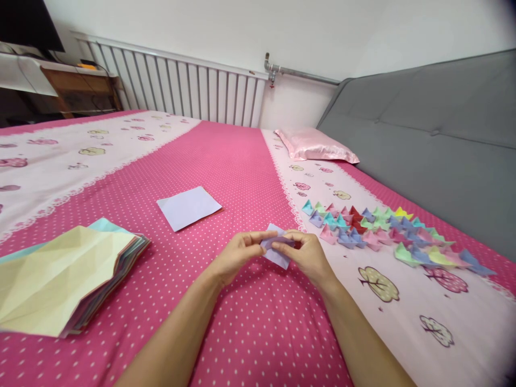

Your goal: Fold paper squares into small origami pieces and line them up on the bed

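Observation:
Between my two hands is a small piece of folded lilac paper (277, 259), held just above the pink dotted bedsheet. My left hand (244, 251) pinches its left side with thumb and forefinger. On the other side, my right hand (307, 252) has its thumb and fingers closed on the paper's folded upper part. Some of the folds are hidden behind my fingers. Beyond my left hand lies a flat stack of square paper (189, 208), with a pale lilac sheet on top.
Rows of small folded paper boats (350, 239) in many colours stand on the right. At the left is a thick pile of larger creased sheets (60, 274). A pink pillow (316, 143), a grey headboard (427, 134) and a white radiator (181, 83) lie farther back.

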The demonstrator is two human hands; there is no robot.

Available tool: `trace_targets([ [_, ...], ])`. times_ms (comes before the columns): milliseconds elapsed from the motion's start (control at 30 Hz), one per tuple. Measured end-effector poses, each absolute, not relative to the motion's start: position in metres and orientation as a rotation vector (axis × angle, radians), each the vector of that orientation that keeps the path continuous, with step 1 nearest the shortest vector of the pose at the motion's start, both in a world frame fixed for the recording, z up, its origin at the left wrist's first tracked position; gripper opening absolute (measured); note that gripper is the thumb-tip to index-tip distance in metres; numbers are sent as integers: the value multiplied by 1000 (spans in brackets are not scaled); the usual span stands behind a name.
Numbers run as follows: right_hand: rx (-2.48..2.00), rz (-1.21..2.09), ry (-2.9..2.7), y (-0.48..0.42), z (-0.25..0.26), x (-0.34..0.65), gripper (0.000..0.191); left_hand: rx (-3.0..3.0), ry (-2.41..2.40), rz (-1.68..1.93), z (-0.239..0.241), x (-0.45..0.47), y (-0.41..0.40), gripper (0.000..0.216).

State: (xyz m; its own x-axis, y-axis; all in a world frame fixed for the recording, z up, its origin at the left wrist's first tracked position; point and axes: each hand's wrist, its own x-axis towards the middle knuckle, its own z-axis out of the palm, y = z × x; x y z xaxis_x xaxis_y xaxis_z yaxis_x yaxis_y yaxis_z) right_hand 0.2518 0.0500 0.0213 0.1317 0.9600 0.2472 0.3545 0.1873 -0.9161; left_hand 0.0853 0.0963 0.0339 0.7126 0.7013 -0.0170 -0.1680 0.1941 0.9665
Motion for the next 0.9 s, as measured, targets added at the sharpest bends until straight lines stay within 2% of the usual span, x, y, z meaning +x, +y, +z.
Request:
trace_targets([
  [100,-1374,745,-1366,50,21,250,22,1281,503,630,33,87,95,46],
  [300,-1383,786,-1256,49,20,247,25,1318,443,709,30,92,96,32],
  [567,-1286,789,-1098,49,20,247,22,1248,591,830,24,93,100,31],
  [667,-1283,770,-1042,49,20,246,23,1206,602,882,24,94,100,39],
  [800,-1256,752,-982,49,21,242,24,1170,604,923,27,93,98,60],
  [900,-1240,725,-948,49,23,240,28,1146,642,932,29,93,98,63],
])
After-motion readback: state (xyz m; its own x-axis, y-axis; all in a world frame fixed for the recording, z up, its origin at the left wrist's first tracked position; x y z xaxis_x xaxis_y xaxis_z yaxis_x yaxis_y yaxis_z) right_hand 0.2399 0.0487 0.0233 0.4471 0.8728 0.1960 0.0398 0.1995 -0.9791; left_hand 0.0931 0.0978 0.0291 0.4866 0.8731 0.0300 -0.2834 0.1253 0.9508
